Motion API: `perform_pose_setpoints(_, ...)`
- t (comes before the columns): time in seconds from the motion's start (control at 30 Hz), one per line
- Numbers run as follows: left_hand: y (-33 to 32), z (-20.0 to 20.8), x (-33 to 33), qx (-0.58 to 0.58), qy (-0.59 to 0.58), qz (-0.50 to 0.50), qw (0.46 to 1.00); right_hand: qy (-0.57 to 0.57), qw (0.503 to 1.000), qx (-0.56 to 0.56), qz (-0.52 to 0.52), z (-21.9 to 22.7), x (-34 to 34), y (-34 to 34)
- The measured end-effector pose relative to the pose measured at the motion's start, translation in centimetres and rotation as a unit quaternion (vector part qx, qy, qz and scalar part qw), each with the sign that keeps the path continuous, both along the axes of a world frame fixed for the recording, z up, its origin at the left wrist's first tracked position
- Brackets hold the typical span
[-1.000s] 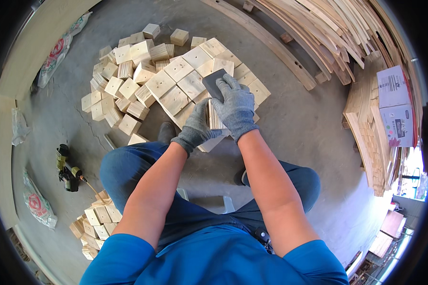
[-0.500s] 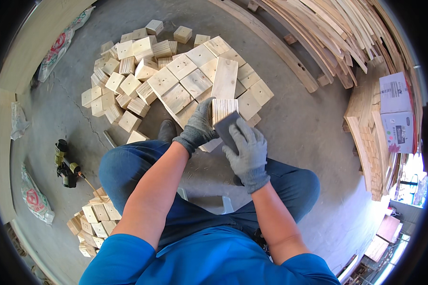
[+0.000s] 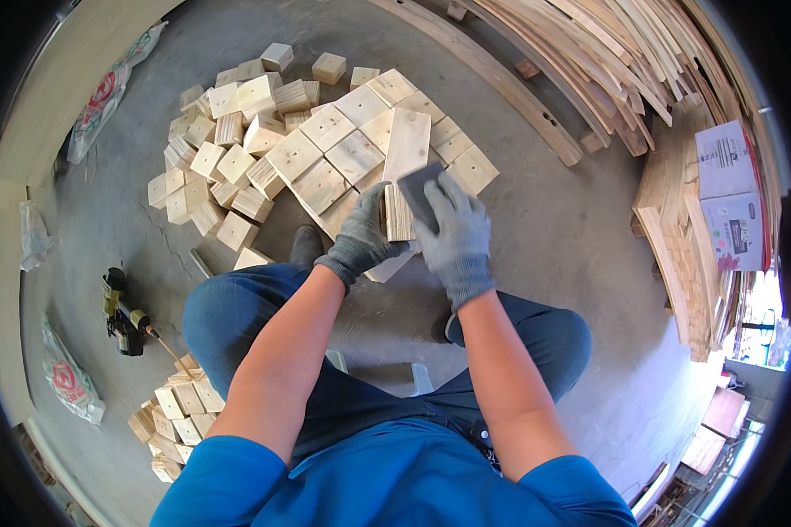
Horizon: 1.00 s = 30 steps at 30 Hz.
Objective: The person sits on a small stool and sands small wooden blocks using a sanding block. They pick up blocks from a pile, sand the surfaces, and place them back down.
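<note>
My left hand (image 3: 360, 235), in a grey knit glove, is closed on the side of a pale wooden block (image 3: 400, 218) with a striped near face. Beyond that face runs a long flat wooden surface (image 3: 408, 140); whether it belongs to the same block I cannot tell. My right hand (image 3: 459, 230), gloved alike, grips a dark grey sanding block (image 3: 420, 191) and presses it along the wooden block's right edge. Beneath lies a close-set array of square wooden blocks (image 3: 355, 156), partly hidden by my hands.
Loose wooden cubes (image 3: 235, 164) lie heaped to the left, with another pile (image 3: 183, 400) by my left knee. A power tool (image 3: 123, 316) with a hose stands on the floor. Stacked timber (image 3: 580, 61) and a carton (image 3: 731, 198) are at the right.
My right hand has moved the sanding block away from me, from the block's near end to its right edge. The wooden block has tilted and shifted slightly left in my left hand.
</note>
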<state>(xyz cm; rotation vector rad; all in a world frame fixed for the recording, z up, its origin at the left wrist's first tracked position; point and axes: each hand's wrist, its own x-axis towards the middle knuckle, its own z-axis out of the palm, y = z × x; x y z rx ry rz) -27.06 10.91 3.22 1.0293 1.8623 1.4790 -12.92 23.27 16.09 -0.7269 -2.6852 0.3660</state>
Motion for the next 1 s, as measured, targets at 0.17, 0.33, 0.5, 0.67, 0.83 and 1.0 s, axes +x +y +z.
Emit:
perform_pose_setpoints(0.17, 0.5, -0.7, 0.1, 0.011, -0.044, -0.004, 0.999, 0.011, 0.999, -0.023, 0.022, 0.0, 7.2, -4.7)
perform_pose_setpoints(0.33, 0.3, -0.6, 0.1, 0.007, -0.025, 0.000, 1.000, 0.009, 0.999, -0.010, 0.031, 0.3, 5.6, -3.3)
perform_pose_setpoints(0.5, -0.2, 0.3, 0.1, -0.012, -0.011, -0.010, 1.000, 0.010, 1.000, -0.025, 0.009, -0.1, -0.8, 2.3)
perform_pose_setpoints(0.67, -0.1, -0.5, 0.0, 0.031, -0.054, -0.022, 0.998, 0.035, 0.991, -0.127, -0.028, -1.3, -4.1, 6.9)
perform_pose_setpoints(0.83, -0.2, 0.7, 0.1, -0.031, 0.041, -0.003, 0.999, 0.088, 0.977, -0.189, -0.053, -2.3, -1.6, 5.1)
perform_pose_setpoints(1.0, 0.2, 1.7, 0.2, -0.041, -0.006, 0.000, 0.999, 0.112, 0.965, -0.223, -0.083, -2.9, 5.4, 0.3)
